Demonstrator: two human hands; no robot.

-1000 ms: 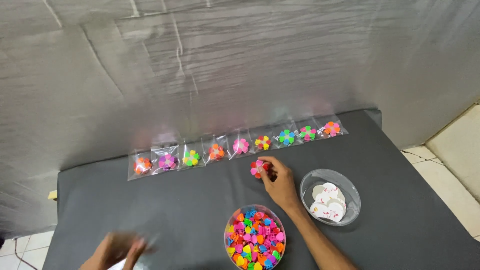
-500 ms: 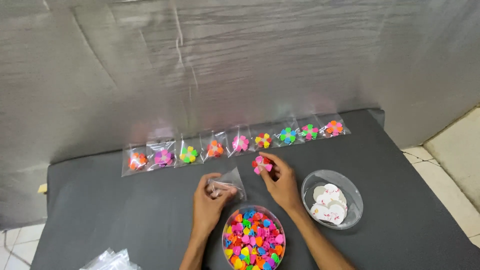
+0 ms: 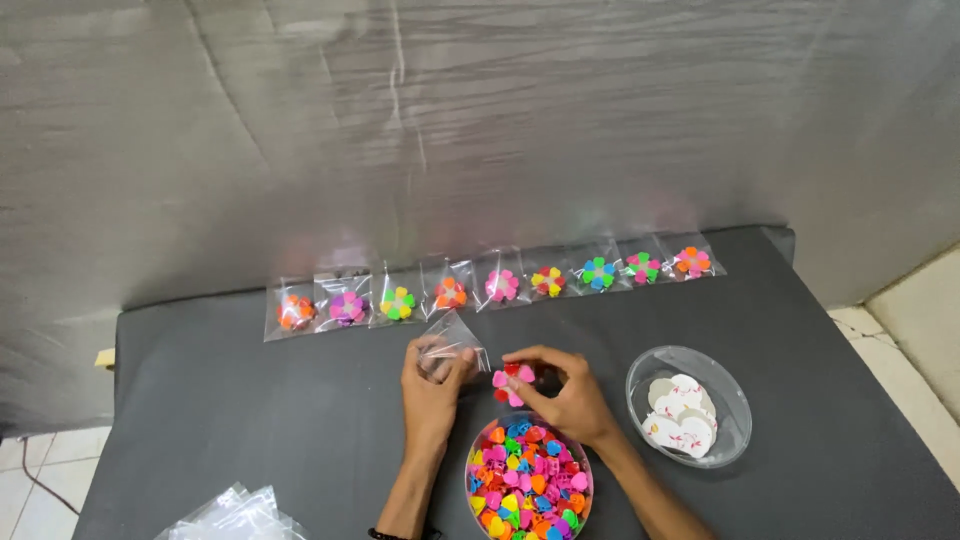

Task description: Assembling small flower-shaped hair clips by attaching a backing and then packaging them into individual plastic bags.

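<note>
As seen from the head camera, looking down on a dark grey table (image 3: 250, 430) set against a pale draped backdrop (image 3: 480, 130). Left hand (image 3: 432, 385) pinched on a small clear plastic bag (image 3: 452, 340), fingers closed over its near edge, bag tilted upward and toward the far side, apparently empty. Right hand (image 3: 570, 395) closed on a pink flower-shaped clip cluster (image 3: 512, 382), held between thumb and fingertips at the hand's left end. Cluster lying just to the right of the bag and slightly nearer, apart from it by a narrow gap; whether the bag's mouth is open toward the cluster, not discernible. Both hands close together above the near centre of the table, right hand alone carrying the cluster, left hand nearer the bag.

Directly near of the hands, a round clear container of mixed coloured heart-shaped clips (image 3: 528, 480). To the right, a second clear round dish (image 3: 640, 380) holding white heart-shaped cards (image 3: 680, 415). Along the far edge, a row of nine bagged flower clusters (image 3: 495, 285), side by side from left to right, in orange, purple, yellow, pink, blue and mixed colours. At the near left corner, a loose stack of empty clear bags (image 3: 235, 515).
</note>
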